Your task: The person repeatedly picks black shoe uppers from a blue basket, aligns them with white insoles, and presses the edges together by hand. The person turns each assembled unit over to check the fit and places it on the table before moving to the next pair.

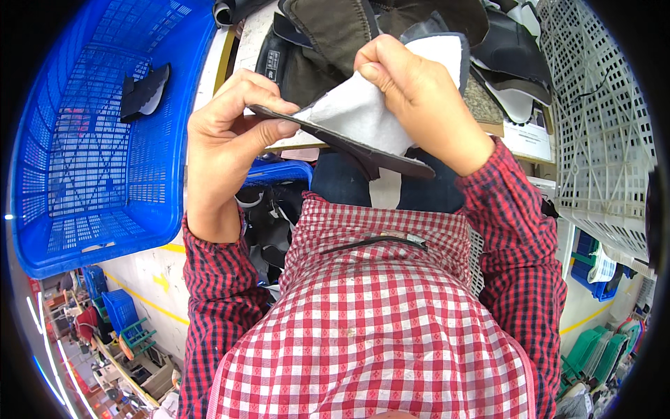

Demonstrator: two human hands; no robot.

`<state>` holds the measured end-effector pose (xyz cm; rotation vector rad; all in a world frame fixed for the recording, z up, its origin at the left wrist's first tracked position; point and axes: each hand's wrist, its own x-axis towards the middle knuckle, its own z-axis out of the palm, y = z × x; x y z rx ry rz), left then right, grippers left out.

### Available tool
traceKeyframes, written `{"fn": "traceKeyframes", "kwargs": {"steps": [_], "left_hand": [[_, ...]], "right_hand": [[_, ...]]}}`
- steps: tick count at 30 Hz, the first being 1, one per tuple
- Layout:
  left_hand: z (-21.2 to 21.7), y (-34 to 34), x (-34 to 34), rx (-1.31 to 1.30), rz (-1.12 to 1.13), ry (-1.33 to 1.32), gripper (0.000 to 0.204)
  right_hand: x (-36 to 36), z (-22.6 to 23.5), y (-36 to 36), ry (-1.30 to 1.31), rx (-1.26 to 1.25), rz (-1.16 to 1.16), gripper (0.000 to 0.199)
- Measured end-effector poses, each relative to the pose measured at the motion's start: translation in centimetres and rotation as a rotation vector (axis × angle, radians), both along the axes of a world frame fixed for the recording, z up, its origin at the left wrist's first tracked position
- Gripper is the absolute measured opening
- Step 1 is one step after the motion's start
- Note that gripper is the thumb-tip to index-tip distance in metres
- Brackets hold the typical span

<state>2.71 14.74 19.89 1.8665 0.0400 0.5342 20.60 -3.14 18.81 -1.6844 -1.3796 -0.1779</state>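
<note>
Both hands hold one flat shoe piece [352, 122], dark on the outside with a white lining, above the near edge of the table [251, 42] and in front of the person's red checked shirt [377, 307]. The left hand [223, 133] pinches the piece's pointed left end, its thumb on top and its fingers [279, 129] closed under the dark edge. The right hand [419, 91] grips the upper right part, its fingers curled tight over the white lining and folding it back. On the table behind the hands lies a heap of similar dark cut pieces [328, 35], some showing white lining. A blue plastic basket [105, 209] stands off the table's left edge with one dark piece [143, 91] inside it. A white mesh crate [600, 119] stands at the right edge.
</note>
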Motion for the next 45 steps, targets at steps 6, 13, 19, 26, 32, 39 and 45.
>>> {"fn": "traceKeyframes", "kwargs": {"steps": [6, 13, 19, 26, 32, 39, 45], "left_hand": [[-1.3, 0.4, -0.6, 0.005, 0.003, -0.043, 0.027], [-5.5, -2.3, -2.4, 0.519, 0.219, -0.223, 0.031], [-7.8, -3.8, -4.0, 0.721, 0.137, -0.258, 0.041], [-7.7, -4.7, -4.5, 0.763, 0.138, -0.294, 0.045], [-7.9, -5.3, -4.9, 0.797, 0.214, -0.304, 0.042], [-4.7, -5.3, -4.4, 0.846, 0.293, -0.308, 0.040], [-2.3, -4.8, -2.9, 0.853, 0.280, -0.252, 0.029]], "right_hand": [[0.5, -1.4, -2.1, 0.465, -0.208, 0.245, 0.020], [-1.9, -4.0, -2.7, -0.216, -0.037, 0.156, 0.016], [-4.4, -5.5, -5.0, -0.296, -0.033, 0.204, 0.010], [-5.7, -4.9, -6.2, -0.428, -0.171, 0.113, 0.028], [-5.5, -5.2, -6.5, -0.507, -0.049, 0.032, 0.023], [-4.9, -2.2, -6.8, -0.375, -0.166, 0.201, 0.030], [-3.0, -0.7, -6.6, -0.042, -0.246, 0.416, 0.042]]}}
